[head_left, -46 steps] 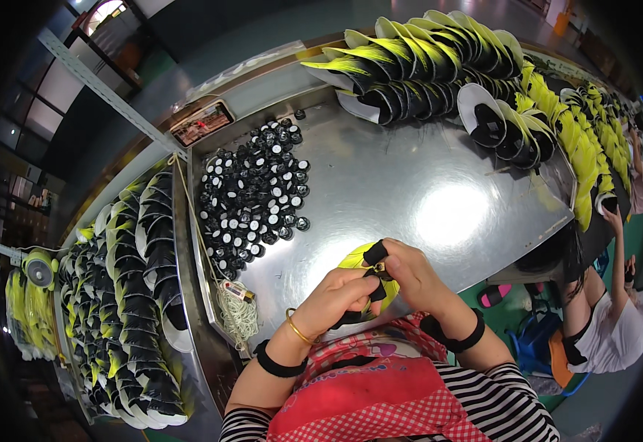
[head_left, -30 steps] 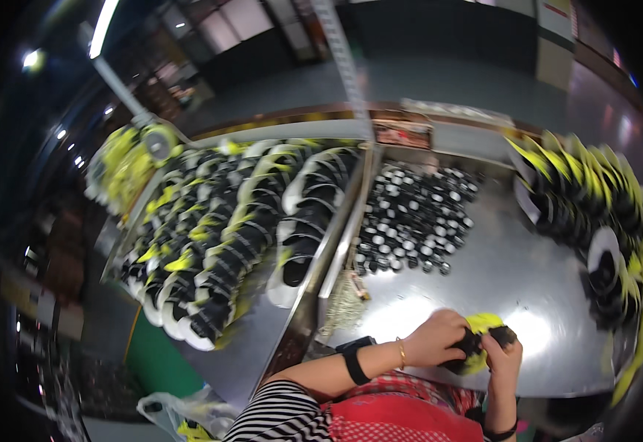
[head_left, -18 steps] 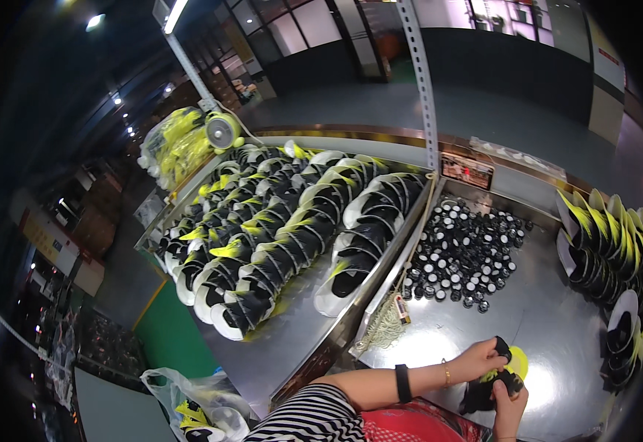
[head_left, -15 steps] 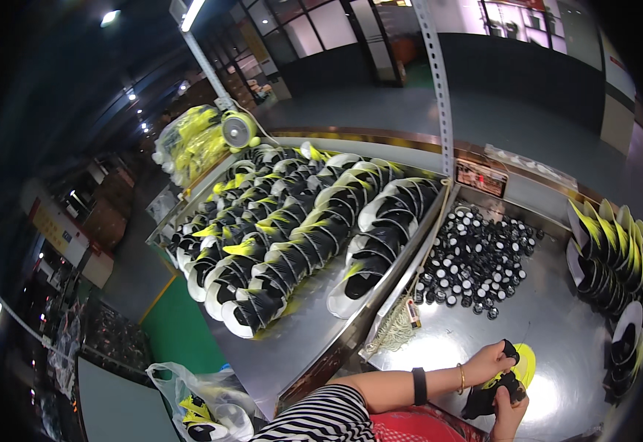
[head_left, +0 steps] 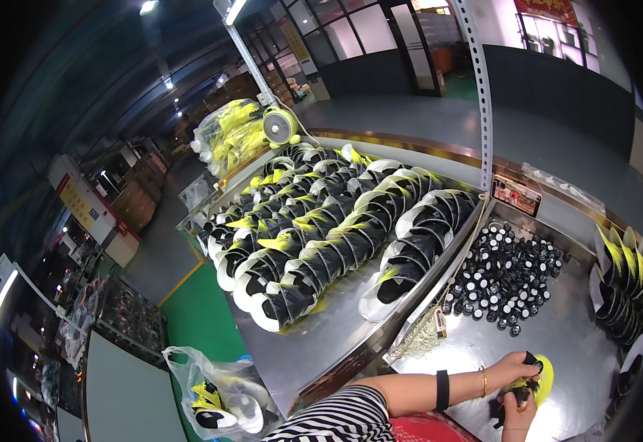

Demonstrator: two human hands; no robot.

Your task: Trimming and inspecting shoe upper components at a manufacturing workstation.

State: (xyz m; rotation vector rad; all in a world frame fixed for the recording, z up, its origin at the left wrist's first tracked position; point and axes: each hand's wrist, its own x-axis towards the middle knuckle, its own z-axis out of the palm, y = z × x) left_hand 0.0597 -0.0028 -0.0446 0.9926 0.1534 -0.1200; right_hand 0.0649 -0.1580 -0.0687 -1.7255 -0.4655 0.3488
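Note:
Both hands are at the lower right over the metal tabletop, on one black and bright yellow shoe upper (head_left: 545,379). My left hand (head_left: 514,367), with a gold bracelet and a dark band on its arm, has its fingers closed on a black part of the upper. Just below it, my right hand (head_left: 519,414) pinches the dark part with its thumb on top. The fingers partly cover the upper, so its inner side is hard to make out. Behind the hands lies a heap of small round black and white pieces (head_left: 509,276).
Rows of nested black, white and yellow shoe uppers (head_left: 336,254) fill the left table. More uppers (head_left: 623,287) stack at the right. A bundle of pale cord (head_left: 419,339), a propped phone (head_left: 517,194), a post (head_left: 480,96), a small fan (head_left: 279,127) and a plastic bag (head_left: 222,394) surround the workplace.
The whole view has shifted, so the tables sit farther right and lower. Both hands keep hold of the shoe upper, which now shows more of its yellow side.

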